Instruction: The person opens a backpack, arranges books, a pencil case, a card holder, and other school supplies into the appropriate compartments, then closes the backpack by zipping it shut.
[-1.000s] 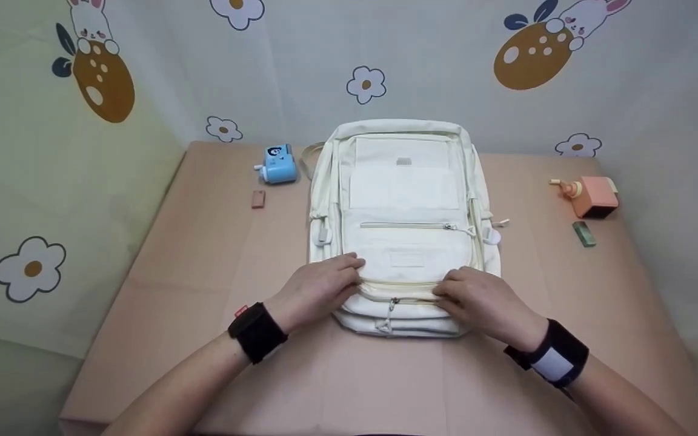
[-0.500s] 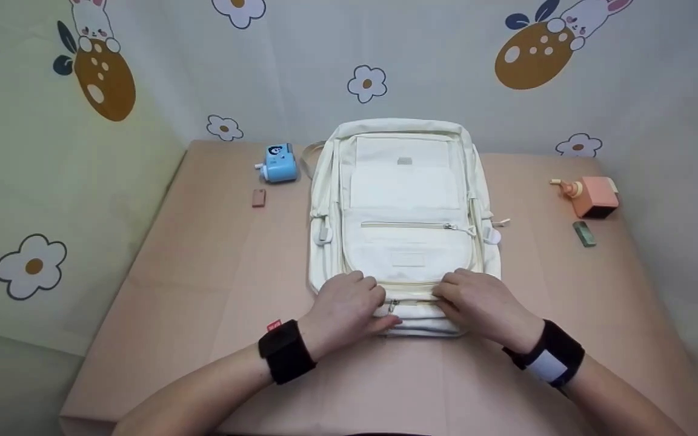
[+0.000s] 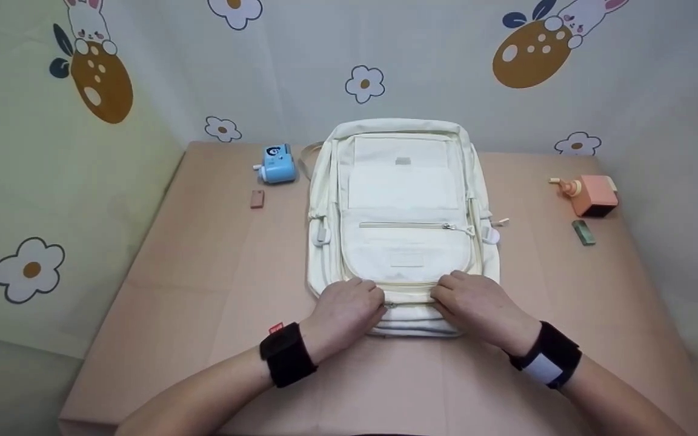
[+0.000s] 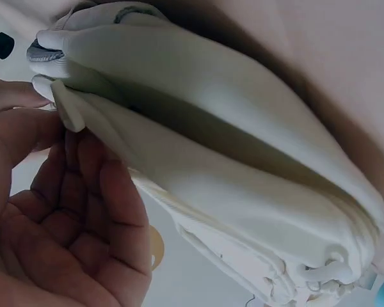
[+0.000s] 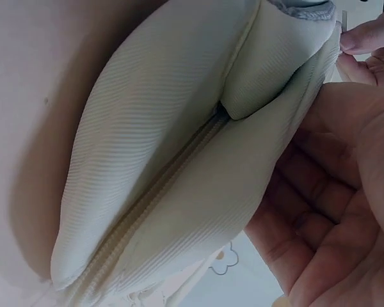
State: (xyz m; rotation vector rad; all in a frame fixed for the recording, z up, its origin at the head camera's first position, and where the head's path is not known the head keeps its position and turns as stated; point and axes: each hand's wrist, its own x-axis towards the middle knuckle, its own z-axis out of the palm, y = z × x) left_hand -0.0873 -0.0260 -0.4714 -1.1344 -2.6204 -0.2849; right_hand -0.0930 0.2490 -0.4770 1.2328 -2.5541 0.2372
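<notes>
A cream backpack (image 3: 409, 188) lies front side up on the table, its bottom towards me. My left hand (image 3: 346, 318) is at the lower front pocket. In the left wrist view, its thumb and finger pinch a small cream tab, seemingly the zipper pull (image 4: 69, 112), beside the pocket's fold. My right hand (image 3: 485, 309) grips the fabric edge of the same pocket a little to the right. A zipper track (image 5: 160, 204) runs along the fold in the right wrist view. The right fingertips are hidden behind the fabric.
A blue pencil sharpener (image 3: 277, 165) and a small reddish-brown block (image 3: 257, 199) stand left of the backpack. On the right are an orange pencil sharpener (image 3: 594, 197) and a green block (image 3: 583, 233). Patterned curtain cloth (image 3: 300, 72) surrounds the table (image 3: 203, 315).
My left hand has let go of the pocket's left side, moved right and down, and taken hold of the dangling zipper pull. The right hand stays almost in place.
</notes>
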